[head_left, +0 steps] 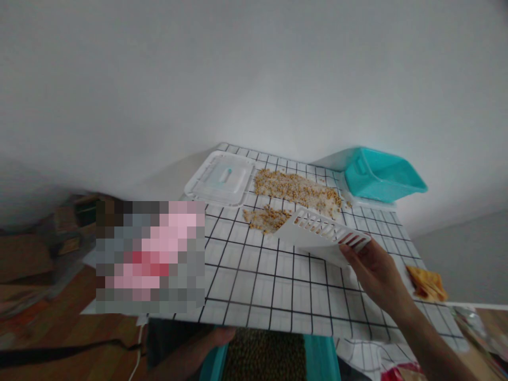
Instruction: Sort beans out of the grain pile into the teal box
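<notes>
My right hand (pixel 371 262) is closed on one end of a white slotted plastic board (pixel 313 235), tilted above the checked tabletop (pixel 246 275). The board's far end meets a small pile of yellow-brown grains (pixel 264 218) mixed with paler bits. Behind it lies a wider strip of the same grains (pixel 293 186). Below the table's front edge, my left hand (pixel 218 337) is at the rim of a teal bin (pixel 322 354), apparently gripping it; its fingers are mostly hidden. Small dark greenish-brown grains (pixel 265 354) fill this bin.
At the back left lies a translucent white lid (pixel 222 179). A teal plastic container (pixel 383 174) stands at the back right, against the wall. An orange-yellow cloth (pixel 427 283) is at the right edge. A pixelated patch (pixel 151 259) covers something pink at the left.
</notes>
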Tool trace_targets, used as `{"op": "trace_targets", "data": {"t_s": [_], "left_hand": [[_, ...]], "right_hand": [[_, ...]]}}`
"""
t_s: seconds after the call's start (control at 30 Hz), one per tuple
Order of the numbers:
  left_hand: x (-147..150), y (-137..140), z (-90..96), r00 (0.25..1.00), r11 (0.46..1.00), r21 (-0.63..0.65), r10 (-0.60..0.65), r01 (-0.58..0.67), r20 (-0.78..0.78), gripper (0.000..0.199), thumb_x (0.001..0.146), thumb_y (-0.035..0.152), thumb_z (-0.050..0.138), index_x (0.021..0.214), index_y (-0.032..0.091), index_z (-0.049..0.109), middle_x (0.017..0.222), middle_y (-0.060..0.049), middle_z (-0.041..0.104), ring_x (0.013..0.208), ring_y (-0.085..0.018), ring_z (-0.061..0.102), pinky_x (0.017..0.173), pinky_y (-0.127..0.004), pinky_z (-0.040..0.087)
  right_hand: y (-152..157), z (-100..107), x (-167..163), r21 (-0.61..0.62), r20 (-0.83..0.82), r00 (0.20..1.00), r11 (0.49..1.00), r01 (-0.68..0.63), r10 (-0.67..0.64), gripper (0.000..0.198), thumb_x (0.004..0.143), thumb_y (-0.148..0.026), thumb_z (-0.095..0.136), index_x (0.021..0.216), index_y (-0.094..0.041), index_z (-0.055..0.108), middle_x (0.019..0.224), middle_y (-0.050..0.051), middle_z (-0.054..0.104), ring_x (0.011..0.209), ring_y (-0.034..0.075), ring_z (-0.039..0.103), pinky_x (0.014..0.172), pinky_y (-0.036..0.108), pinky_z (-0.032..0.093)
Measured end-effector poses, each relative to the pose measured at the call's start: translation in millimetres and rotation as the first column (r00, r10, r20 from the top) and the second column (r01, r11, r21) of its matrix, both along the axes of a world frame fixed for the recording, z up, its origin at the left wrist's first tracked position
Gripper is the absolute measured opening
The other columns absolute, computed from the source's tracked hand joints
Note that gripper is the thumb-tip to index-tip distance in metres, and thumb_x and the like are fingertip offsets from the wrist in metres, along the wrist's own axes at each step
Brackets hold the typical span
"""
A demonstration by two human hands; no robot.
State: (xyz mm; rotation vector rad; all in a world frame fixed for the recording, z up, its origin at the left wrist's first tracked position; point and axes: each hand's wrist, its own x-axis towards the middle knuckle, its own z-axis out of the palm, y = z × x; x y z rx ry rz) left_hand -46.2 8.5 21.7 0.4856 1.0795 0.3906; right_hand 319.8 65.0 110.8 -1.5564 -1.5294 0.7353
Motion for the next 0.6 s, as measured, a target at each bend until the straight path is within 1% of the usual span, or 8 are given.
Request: {"op": "trace_targets", "data": {"t_s": [0.13, 0.2, 0.27, 0.37, 0.47, 0.6], "left_hand": [[-3.2, -0.6, -5.1, 0.998, 0.998, -0.065, 0.024, -0.02, 0.063, 0.033, 0.074, 0.045, 0.074, 0.096, 0.02, 0.077, 0.116, -0.01, 0.075, 0.122, -0.034, 0.06, 0.111, -0.046, 0.039], [-6.9, -0.6, -7.0, 0.997, 0.997, -0.078, 0.017, -0.012, 0.073, 0.034, 0.074, 0.044, 0.074, 0.096, 0.019, 0.078, 0.115, -0.01, 0.076, 0.12, -0.034, 0.062, 0.111, -0.045, 0.039], [-11.3, -0.7, -7.5, 0.996, 0.996, -0.092, 0.02, -0.012, 0.084, 0.032, 0.075, 0.044, 0.073, 0.095, 0.019, 0.078, 0.114, -0.009, 0.076, 0.118, -0.033, 0.063, 0.111, -0.043, 0.039], [-16.4, -1.1, -5.4, 0.994, 0.996, -0.087, 0.036, -0.027, 0.103, 0.029, 0.079, 0.042, 0.07, 0.095, 0.02, 0.078, 0.111, -0.008, 0.077, 0.117, -0.031, 0.064, 0.11, -0.041, 0.041], [-19.3, -0.3, -0.6, 0.994, 0.999, -0.046, 0.022, -0.017, 0.107, 0.03, 0.081, 0.042, 0.068, 0.097, 0.018, 0.078, 0.105, -0.01, 0.079, 0.117, -0.031, 0.064, 0.106, -0.041, 0.043], [-22.7, 3.0, 4.3, 0.992, 0.996, -0.087, 0.003, 0.008, 0.129, 0.03, 0.08, 0.042, 0.067, 0.091, 0.018, 0.079, 0.095, -0.01, 0.08, 0.101, -0.033, 0.071, 0.102, -0.043, 0.046]], "right_hand": [[8.3, 4.6, -3.4, 0.046, -0.022, 1.0, 0.999, -0.01, 0.011, 0.025, 0.088, -0.034, 0.064, 0.11, -0.022, 0.063, 0.109, 0.007, 0.07, 0.097, 0.022, 0.068, 0.088, 0.038, 0.057], [16.4, 6.1, -11.0, 0.094, -0.043, 0.999, 0.996, -0.006, 0.01, 0.022, 0.088, -0.033, 0.064, 0.108, -0.023, 0.063, 0.107, 0.007, 0.071, 0.097, 0.022, 0.068, 0.086, 0.038, 0.057], [27.3, 7.6, -23.0, 0.128, -0.064, 0.997, 0.991, -0.029, 0.038, 0.023, 0.089, -0.033, 0.063, 0.109, -0.023, 0.063, 0.109, 0.007, 0.071, 0.098, 0.022, 0.068, 0.086, 0.038, 0.057], [43.2, 10.3, -44.4, 0.125, -0.072, 0.991, 0.987, -0.1, 0.11, 0.024, 0.091, -0.035, 0.061, 0.112, -0.024, 0.062, 0.112, 0.008, 0.069, 0.099, 0.022, 0.067, 0.089, 0.04, 0.056], [51.8, 12.9, -60.8, 0.09, -0.044, 0.989, 0.987, -0.136, 0.14, 0.024, 0.092, -0.037, 0.059, 0.112, -0.024, 0.061, 0.111, 0.008, 0.068, 0.098, 0.022, 0.067, 0.087, 0.04, 0.057], [53.8, 13.5, -68.1, 0.075, -0.006, 0.988, 0.985, -0.155, 0.156, 0.025, 0.092, -0.037, 0.058, 0.114, -0.024, 0.061, 0.108, 0.007, 0.068, 0.096, 0.022, 0.066, 0.085, 0.039, 0.057]]}}
